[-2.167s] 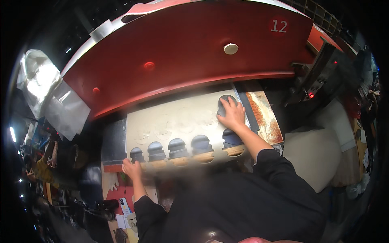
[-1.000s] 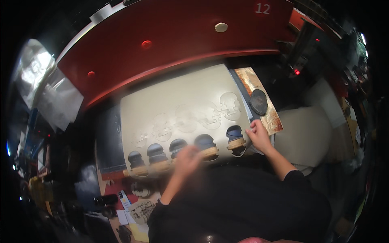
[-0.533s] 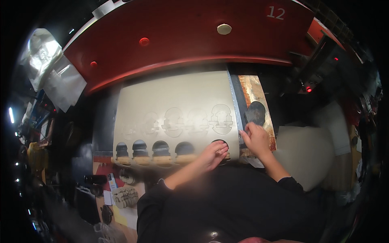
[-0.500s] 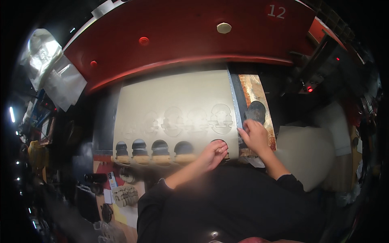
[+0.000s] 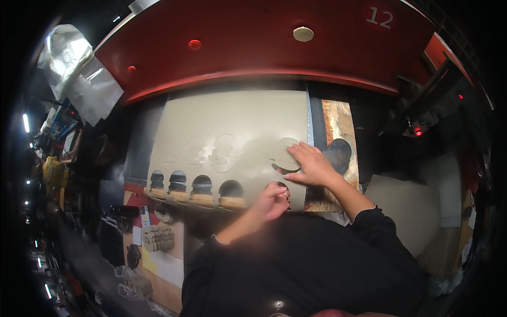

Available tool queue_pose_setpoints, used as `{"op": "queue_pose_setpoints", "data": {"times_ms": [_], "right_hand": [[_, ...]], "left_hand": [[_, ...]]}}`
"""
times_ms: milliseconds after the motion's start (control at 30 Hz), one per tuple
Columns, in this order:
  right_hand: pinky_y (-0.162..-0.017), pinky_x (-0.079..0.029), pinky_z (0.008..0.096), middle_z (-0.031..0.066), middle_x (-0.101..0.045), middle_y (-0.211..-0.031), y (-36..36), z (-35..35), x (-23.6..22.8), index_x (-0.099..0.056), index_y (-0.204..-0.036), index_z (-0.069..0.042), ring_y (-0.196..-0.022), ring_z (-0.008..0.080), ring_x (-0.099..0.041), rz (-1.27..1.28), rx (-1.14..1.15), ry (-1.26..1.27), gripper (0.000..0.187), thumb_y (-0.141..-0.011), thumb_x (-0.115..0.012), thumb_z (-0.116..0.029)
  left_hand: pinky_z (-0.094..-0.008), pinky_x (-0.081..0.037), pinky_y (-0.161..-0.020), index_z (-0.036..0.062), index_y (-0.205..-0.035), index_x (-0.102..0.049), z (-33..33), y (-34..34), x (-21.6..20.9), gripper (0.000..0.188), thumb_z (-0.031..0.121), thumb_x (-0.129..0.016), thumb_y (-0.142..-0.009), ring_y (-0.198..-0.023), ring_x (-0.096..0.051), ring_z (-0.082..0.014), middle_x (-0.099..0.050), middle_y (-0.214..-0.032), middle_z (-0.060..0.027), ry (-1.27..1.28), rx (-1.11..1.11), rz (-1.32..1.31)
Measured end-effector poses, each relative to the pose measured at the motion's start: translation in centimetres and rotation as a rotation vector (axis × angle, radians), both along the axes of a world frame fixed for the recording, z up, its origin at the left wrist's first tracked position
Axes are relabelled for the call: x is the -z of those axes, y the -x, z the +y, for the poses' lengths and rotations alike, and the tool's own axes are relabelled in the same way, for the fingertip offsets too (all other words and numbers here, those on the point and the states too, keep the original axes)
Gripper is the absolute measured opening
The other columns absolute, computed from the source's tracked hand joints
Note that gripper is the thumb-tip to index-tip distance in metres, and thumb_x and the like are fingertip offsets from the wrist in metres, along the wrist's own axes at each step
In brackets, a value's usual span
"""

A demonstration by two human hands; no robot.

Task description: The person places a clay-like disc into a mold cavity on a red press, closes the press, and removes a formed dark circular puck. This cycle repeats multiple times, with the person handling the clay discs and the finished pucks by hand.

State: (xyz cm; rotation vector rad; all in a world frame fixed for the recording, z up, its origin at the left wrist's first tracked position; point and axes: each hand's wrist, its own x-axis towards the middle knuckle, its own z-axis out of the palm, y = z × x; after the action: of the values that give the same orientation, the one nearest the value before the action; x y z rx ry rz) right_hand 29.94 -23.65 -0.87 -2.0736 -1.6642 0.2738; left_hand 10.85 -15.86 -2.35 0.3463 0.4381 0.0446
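Observation:
A large grey-beige sheet (image 5: pixel 237 116) lies in front of me, with rounded holes along its near edge and cut outlines in a row behind them. My right hand (image 5: pixel 314 166) is on a rounded cut-out piece (image 5: pixel 288 148) at the sheet's right side. Its fingers stretch over the piece and the thumb stands apart. A dark gap shows below the piece, which looks partly out of its opening. My left hand (image 5: pixel 272 203) has curled fingers at the rightmost near hole; whatever they hold is hidden.
A red machine front (image 5: pixel 253 53) spans the far side. Right of the sheet lies a rust-stained board (image 5: pixel 340 119) with a dark rounded shape (image 5: pixel 339 154). At lower left, a bench holds a stack of grey cut pieces (image 5: pixel 158 238). Another grey sheet (image 5: pixel 404 211) stands at right.
My right hand has moved left from beside the sheet onto the cut-out piece, and a gap has opened below that piece. My left hand has shifted slightly left and down.

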Motion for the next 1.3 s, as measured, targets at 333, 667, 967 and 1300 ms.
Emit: {"op": "queue_pose_setpoints", "data": {"times_ms": [333,667,967,1300], "right_hand": [[-0.086,-0.051,0.0408,0.0105,-0.069,-0.11,-0.7,2.3,0.8,-0.063,-0.119,-0.006,-0.102,0.0374,-0.062,0.275,0.206,-0.061,0.036,-0.084,-0.059,-0.011],[-0.08,-0.051,0.0308,0.0059,-0.064,-0.112,-4.0,2.9,0.1,-0.057,-0.124,-0.005,-0.098,0.0153,-0.061,1.206,0.53,-0.624,0.03,-0.099,-0.052,-0.021],[-0.095,-0.05,0.039,0.0149,-0.065,-0.118,5.5,8.3,0.9,-0.063,-0.12,-0.007,-0.111,0.0325,-0.062,0.132,-0.147,-0.262,0.048,-0.074,-0.07,-0.013],[-0.082,-0.054,0.0378,0.0156,-0.068,-0.109,5.6,8.7,1.1,-0.065,-0.114,-0.007,-0.098,0.0317,-0.067,-0.051,-0.153,-0.263,0.046,-0.069,-0.071,-0.006]], "left_hand": [[-0.028,-0.044,-0.079,0.0099,-0.092,-0.054,1.6,1.3,-3.2,0.002,0.01,-0.056,-0.094,-0.08,-0.052,-0.0123,-0.054,-0.085,-0.0031,-0.227,0.114,0.237],[-0.0256,-0.043,-0.095,0.0024,-0.115,-0.052,5.3,8.0,-1.4,0.023,0.002,-0.055,-0.093,-0.1,-0.055,-0.0135,-0.057,-0.101,-0.0049,-0.576,-0.361,0.404],[-0.0269,-0.043,-0.075,0.0112,-0.118,-0.05,8.6,7.2,-0.6,0.032,0.006,-0.058,-0.087,-0.075,-0.05,-0.0088,-0.051,-0.082,0.0004,-0.219,-0.234,0.046],[-0.0272,-0.044,-0.089,0.0067,-0.119,-0.053,9.7,8.0,-2.5,0.032,0.009,-0.06,-0.088,-0.094,-0.056,-0.0115,-0.059,-0.104,-0.0027,-0.501,-0.026,0.117]]}}
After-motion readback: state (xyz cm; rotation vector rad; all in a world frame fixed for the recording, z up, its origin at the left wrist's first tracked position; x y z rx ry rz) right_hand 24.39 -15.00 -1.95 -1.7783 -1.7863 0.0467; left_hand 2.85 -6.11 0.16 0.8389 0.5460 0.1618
